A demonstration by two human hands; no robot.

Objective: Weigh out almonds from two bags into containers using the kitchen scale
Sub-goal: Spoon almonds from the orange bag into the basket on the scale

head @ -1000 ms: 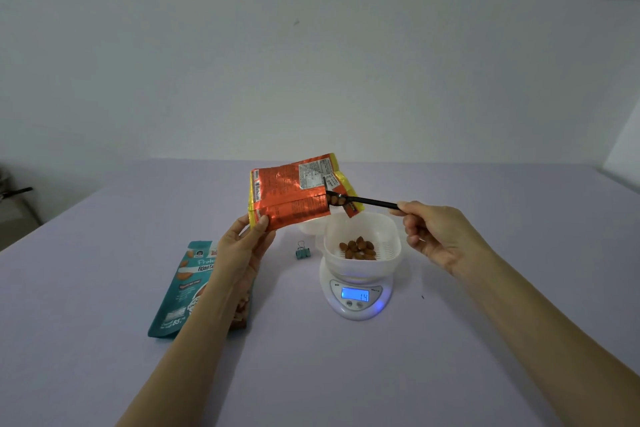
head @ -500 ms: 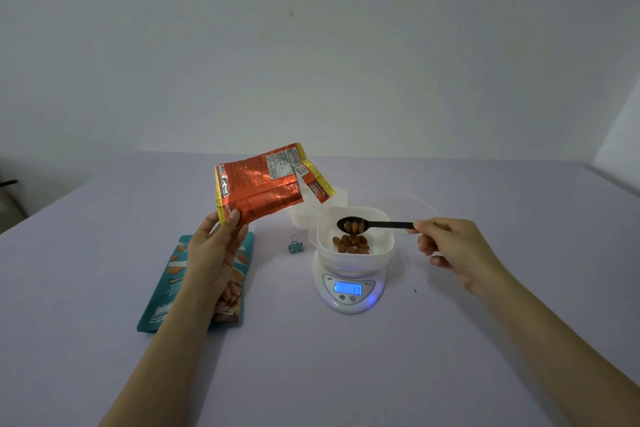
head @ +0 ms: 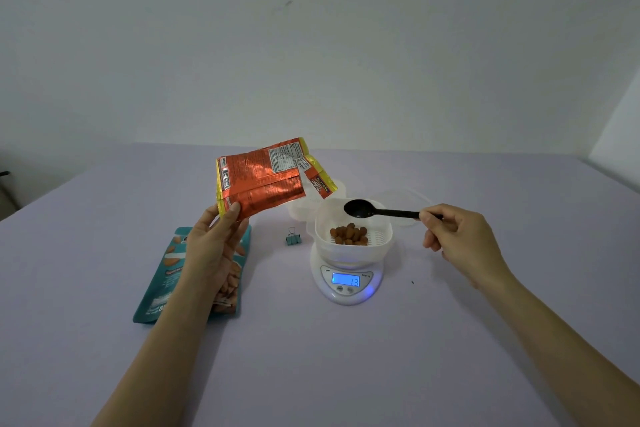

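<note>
Almonds [head: 349, 235] sit heaped in the white container [head: 381, 239] on the kitchen scale [head: 348, 282], whose lit display I cannot read with confidence. My right hand [head: 460, 243] pinches a black spoon [head: 377, 211], its bowl empty, above the container; my left hand [head: 216, 246] grips the tilted orange bag [head: 263, 184]. I judge weighing mid-way: next, another scoop from that bag. A teal bag [head: 166, 274] lies partly hidden under my forearm; a second container [head: 298, 210] behind is mostly obscured.
</note>
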